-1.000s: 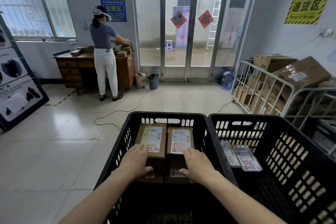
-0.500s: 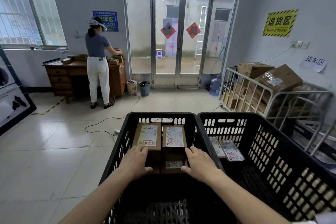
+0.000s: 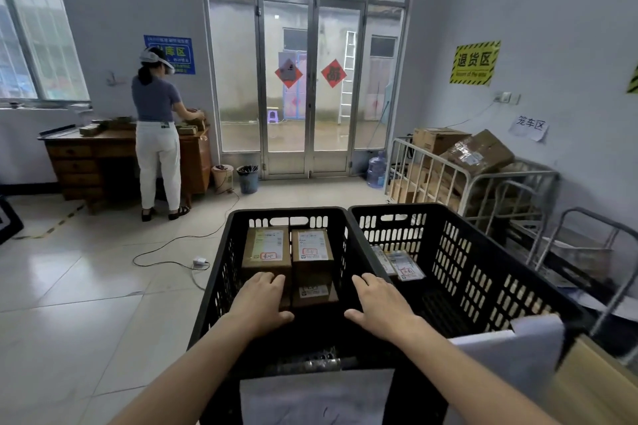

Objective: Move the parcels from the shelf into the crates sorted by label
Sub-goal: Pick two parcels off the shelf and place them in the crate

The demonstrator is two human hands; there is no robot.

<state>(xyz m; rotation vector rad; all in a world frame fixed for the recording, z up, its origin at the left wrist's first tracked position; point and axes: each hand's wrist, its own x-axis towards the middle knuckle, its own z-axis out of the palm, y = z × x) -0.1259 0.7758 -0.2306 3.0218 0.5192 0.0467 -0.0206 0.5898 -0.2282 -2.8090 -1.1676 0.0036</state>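
1. Your forearms and the near rim of the left crate (image 3: 221,272) hide that crate's floor; only part of a third label shows, low beneath the right-hand box. The small print on every label is too fine to read.
2. Your left hand (image 3: 260,300) lies palm down, fingers spread flat, on the near top edge of the left parcel (image 3: 266,254). It presses rather than clasps; nothing is gripped.
3. The left parcel is a brown carton, label up, with a red-outlined mark at the label's foot. It stands touching the right parcel (image 3: 312,254), a like carton with a similar white label.
4. Your right hand (image 3: 379,304) is spread open, palm down, at the rim between the two crates, beside the right parcel. Whether it touches the rim I cannot tell. It grips nothing.
5. The right crate (image 3: 483,269) holds flat packets (image 3: 400,264) against its left wall, partly cut off by the rim.
6. White sheets at the near edge cover both crates' fronts.
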